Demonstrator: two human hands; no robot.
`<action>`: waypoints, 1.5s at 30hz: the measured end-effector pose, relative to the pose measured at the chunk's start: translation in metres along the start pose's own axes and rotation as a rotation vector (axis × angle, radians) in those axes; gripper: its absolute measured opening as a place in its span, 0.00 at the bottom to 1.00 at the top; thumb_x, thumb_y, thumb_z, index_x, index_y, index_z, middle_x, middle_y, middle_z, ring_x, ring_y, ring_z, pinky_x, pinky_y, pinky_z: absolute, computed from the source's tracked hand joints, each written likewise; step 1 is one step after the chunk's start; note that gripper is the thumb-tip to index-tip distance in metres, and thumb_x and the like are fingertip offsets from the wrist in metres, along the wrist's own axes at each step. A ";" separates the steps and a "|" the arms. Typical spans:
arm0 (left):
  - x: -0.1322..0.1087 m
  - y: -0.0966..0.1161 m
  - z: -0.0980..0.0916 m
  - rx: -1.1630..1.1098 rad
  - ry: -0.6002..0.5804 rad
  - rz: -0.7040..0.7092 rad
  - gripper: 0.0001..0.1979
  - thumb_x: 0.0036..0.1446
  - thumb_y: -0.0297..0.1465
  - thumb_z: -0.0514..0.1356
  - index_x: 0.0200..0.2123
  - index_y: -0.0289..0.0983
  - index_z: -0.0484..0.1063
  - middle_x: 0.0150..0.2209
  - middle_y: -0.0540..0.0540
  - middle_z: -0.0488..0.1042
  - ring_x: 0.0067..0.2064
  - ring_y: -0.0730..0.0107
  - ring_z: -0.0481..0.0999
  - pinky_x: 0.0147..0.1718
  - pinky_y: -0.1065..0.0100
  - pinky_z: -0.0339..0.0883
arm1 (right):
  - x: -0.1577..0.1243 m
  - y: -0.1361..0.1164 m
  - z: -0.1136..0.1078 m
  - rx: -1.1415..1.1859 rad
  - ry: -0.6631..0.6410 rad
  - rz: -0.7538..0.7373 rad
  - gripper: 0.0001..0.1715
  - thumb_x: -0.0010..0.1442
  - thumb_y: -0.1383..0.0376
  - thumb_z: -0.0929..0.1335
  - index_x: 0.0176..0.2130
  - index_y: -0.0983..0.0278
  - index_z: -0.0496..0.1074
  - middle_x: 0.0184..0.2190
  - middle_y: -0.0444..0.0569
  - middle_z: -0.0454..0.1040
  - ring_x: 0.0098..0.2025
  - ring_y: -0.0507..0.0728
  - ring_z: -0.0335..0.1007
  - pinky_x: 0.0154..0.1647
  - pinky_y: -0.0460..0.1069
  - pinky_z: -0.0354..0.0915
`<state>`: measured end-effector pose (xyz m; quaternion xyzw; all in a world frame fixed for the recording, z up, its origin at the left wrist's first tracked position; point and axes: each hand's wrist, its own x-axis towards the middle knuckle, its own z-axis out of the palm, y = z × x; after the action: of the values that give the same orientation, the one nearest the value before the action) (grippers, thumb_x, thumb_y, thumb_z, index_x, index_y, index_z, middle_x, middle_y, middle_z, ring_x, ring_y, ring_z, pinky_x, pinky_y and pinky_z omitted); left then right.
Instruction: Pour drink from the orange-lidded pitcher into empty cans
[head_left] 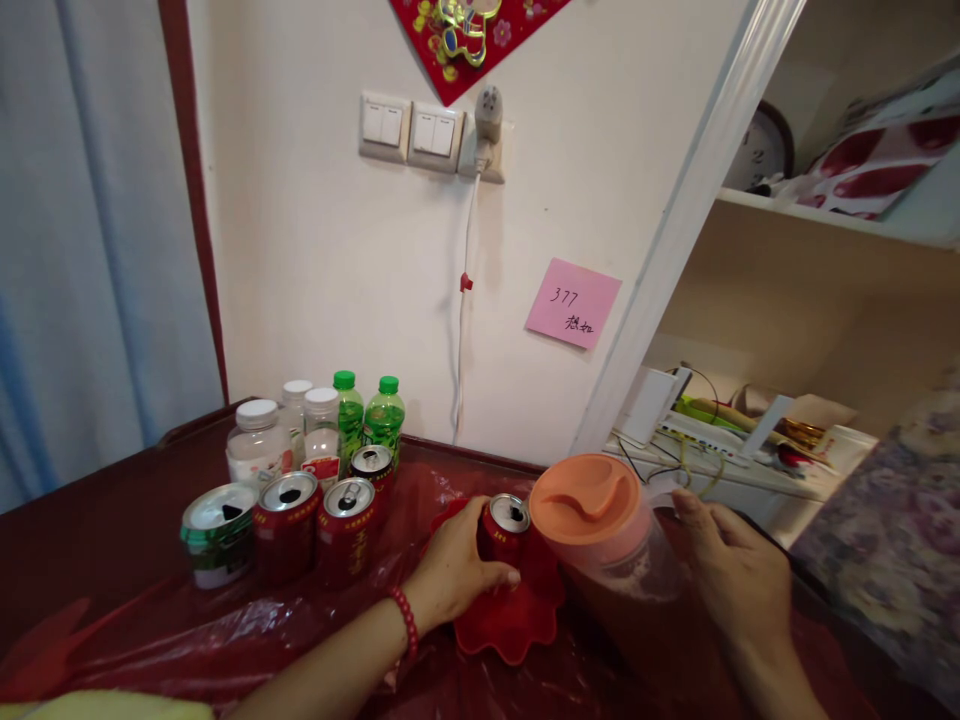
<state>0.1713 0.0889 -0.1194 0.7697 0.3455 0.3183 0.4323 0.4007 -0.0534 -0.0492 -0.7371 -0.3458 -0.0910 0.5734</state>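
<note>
My left hand, with a red bead bracelet at its wrist, is wrapped round a red drink can. The can stands upright over a red scalloped tray, and its top shows a dark opening. Closed on the handle of a clear plastic pitcher is my right hand. An orange lid covers the pitcher, which leans a little to the left beside the can, without its spout clearly over the opening. Its lower part looks dark; I cannot tell whether that is liquid or the table showing through.
Several opened cans stand at the left, with white-capped jars and green-capped bottles behind them. Plastic film covers the dark red table. At the right are shelves and floral fabric.
</note>
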 end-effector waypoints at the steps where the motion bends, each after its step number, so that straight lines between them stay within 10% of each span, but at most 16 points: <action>1: 0.000 0.000 0.000 0.000 -0.002 0.001 0.35 0.39 0.28 0.74 0.53 0.42 0.71 0.52 0.44 0.79 0.53 0.52 0.77 0.54 0.58 0.67 | 0.000 0.000 0.000 0.001 0.001 -0.001 0.36 0.57 0.34 0.67 0.25 0.63 0.71 0.21 0.41 0.59 0.27 0.54 0.54 0.28 0.48 0.54; 45: -0.001 -0.001 0.001 -0.025 -0.006 0.002 0.36 0.39 0.27 0.74 0.54 0.42 0.70 0.53 0.45 0.79 0.54 0.53 0.77 0.54 0.60 0.67 | 0.002 0.006 0.002 0.003 -0.001 -0.018 0.38 0.55 0.31 0.67 0.22 0.62 0.67 0.19 0.40 0.56 0.25 0.53 0.54 0.25 0.47 0.53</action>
<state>0.1714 0.0875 -0.1208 0.7657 0.3393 0.3206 0.4425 0.4057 -0.0514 -0.0537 -0.7331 -0.3528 -0.0952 0.5736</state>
